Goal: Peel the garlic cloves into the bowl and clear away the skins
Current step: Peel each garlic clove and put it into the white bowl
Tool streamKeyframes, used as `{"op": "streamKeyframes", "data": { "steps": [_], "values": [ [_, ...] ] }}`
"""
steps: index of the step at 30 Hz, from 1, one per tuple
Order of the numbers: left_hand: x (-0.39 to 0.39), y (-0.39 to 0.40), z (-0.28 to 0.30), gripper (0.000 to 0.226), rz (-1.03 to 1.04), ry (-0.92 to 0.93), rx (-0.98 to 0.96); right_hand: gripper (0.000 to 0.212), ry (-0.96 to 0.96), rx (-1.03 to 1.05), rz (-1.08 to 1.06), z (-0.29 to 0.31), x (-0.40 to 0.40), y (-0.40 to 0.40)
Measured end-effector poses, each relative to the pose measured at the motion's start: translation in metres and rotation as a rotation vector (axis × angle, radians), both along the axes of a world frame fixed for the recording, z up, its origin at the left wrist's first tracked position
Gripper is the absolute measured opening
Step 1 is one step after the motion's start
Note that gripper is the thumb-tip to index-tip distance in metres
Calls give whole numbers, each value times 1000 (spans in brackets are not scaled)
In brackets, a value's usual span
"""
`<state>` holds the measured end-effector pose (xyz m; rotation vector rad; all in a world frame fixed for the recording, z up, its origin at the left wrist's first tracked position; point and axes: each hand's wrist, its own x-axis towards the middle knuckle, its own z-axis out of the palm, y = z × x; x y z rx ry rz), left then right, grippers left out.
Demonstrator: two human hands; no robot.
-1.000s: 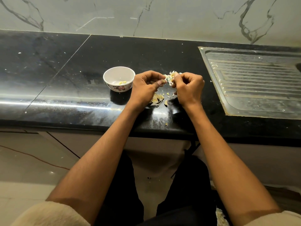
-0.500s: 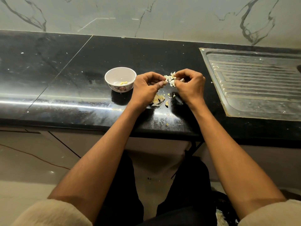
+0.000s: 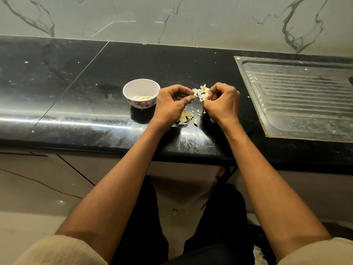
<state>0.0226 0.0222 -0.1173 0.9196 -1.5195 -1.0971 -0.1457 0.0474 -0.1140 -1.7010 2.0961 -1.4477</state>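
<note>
i have my left hand [image 3: 174, 101] and my right hand [image 3: 222, 99] up close together over the desk [image 3: 86, 104], fingers curled on both. between them sits a ragged clump of garlic [image 3: 201, 92] with papery skin flaring off it; the right hand pinches it at its fingertips, and the left thumb and forefinger seem to nip its other edge, though i cannot tell whether a clove is already free inside the left fist. the bowl [image 3: 141, 92] stands just beside the left hand, on its outer side, with a few peeled yellow cloves at the bottom. loose skins [image 3: 186, 117] lie on the desk under and just behind the left hand, with smaller flakes scattered between the wrists and one near the front edge. the draining board [image 3: 298, 96] lies well out past the right hand.

risks as i judge them: the skin is dry and light, so a sharp tug could flick flakes into the bowl or off the front edge to the floor. the clove is small and slick once bare, so it may pop out of the pinch and skid away. reaching left with a careless wrist could nudge the bowl.
</note>
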Motion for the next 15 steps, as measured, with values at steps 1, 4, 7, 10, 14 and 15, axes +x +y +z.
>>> {"op": "streamKeyframes", "data": {
  "steps": [1, 4, 7, 10, 14, 15],
  "values": [
    [0, 0, 0, 10, 4, 1, -2, 18, -1, 17, 7, 0, 0, 0],
    [0, 0, -1, 13, 31, 19, -3, 35, -25, 26, 46, 3, 2, 1],
    [0, 0, -1, 15, 48, 44, 3, 19, -69, -77, 64, 5, 6, 5],
    [1, -1, -1, 14, 52, 56, -10, 8, -37, -176, 135, 5, 13, 14],
    [2, 0, -1, 10, 36, 51, -25, 10, 7, -234, 225, 5, 18, 21],
    [2, 0, 0, 9, 25, 47, -25, 12, 6, -240, 227, 5, 18, 21]
  ]
}}
